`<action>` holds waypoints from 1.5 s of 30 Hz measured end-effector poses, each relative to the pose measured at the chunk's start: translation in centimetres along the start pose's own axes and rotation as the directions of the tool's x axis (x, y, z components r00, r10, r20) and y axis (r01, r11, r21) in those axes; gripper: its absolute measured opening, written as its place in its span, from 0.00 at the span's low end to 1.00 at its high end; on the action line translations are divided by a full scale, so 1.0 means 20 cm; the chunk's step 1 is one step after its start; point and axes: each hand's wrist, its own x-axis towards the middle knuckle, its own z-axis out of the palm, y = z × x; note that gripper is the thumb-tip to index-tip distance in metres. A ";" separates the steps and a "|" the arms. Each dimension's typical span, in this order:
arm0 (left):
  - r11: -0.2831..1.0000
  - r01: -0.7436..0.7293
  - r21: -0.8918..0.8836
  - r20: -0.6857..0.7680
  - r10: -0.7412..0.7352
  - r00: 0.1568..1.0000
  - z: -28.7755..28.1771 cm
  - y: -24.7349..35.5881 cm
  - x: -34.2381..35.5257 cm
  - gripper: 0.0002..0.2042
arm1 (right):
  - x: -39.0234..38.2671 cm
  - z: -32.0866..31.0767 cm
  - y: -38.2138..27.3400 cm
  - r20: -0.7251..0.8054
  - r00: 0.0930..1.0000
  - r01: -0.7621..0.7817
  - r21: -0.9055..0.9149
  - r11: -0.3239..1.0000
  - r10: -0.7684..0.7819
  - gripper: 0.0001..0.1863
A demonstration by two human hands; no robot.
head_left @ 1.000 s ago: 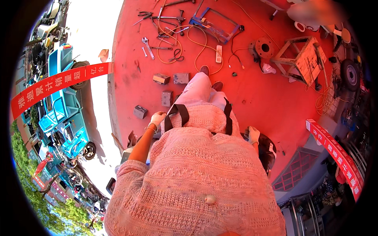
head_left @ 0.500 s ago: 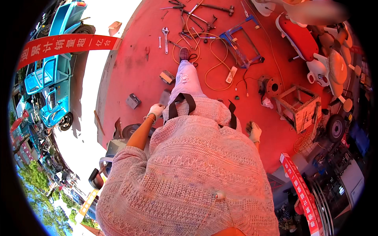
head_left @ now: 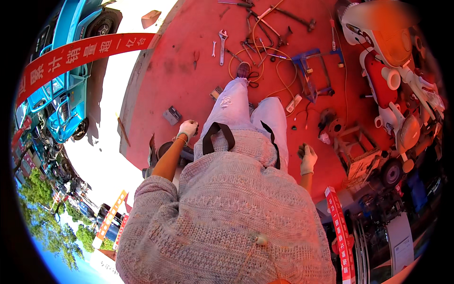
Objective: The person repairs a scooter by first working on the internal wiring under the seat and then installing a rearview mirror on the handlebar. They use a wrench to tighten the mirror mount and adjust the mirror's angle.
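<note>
My left hand [head_left: 188,128], in a white work glove with bands at the wrist, hangs beside my hip. Its fingers are curled inward and nothing shows in them. On the other side, my right hand [head_left: 308,158] is also gloved, with dark finger fronts. Its fingers are bent but apart, holding nothing. Neither hand touches anything. Beyond my shoe, an adjustable wrench [head_left: 222,47] and a smaller spanner [head_left: 213,48] lie on the red floor [head_left: 165,80]. Pliers [head_left: 196,60] lie to their left, and a hammer [head_left: 302,21] farther off to the right.
A yellow hose [head_left: 295,78] loops around several tools. A blue metal frame [head_left: 309,75], a wooden crate [head_left: 357,151] and scooters [head_left: 378,80] stand at the right. Nearer left lies a grey block [head_left: 172,115]. A red banner [head_left: 90,52] crosses before a turquoise three-wheeler [head_left: 66,111].
My view has shifted, and the floor tools appear farther right. My second leg has come into view. My right hand shows more of its fingers; both hands stay without any object in sight.
</note>
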 end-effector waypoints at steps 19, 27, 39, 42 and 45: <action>0.992 -0.115 -0.051 0.008 0.115 0.993 0.02 0.65 0.05 0.08 | 0.24 0.03 -0.20 -0.102 0.994 -0.001 0.240 0.971 0.027 0.12; 0.983 -0.185 -0.013 0.081 0.185 0.979 0.13 0.84 0.11 0.09 | 0.09 -0.25 0.13 -0.211 0.950 -0.156 0.319 0.935 0.231 0.10; 0.934 -0.320 0.156 0.126 0.303 0.945 0.03 1.08 0.21 0.08 | -0.20 0.06 0.45 -0.271 0.901 -0.149 0.538 0.829 0.338 0.08; 0.914 -0.328 0.237 0.157 0.298 0.942 -0.02 1.22 0.16 0.09 | -0.23 0.15 0.49 -0.284 0.891 -0.153 0.546 0.824 0.354 0.07; 0.849 -0.379 0.369 0.174 0.338 0.925 0.02 1.37 -0.01 0.11 | -0.22 0.14 0.54 -0.256 0.915 -0.125 0.557 0.821 0.313 0.07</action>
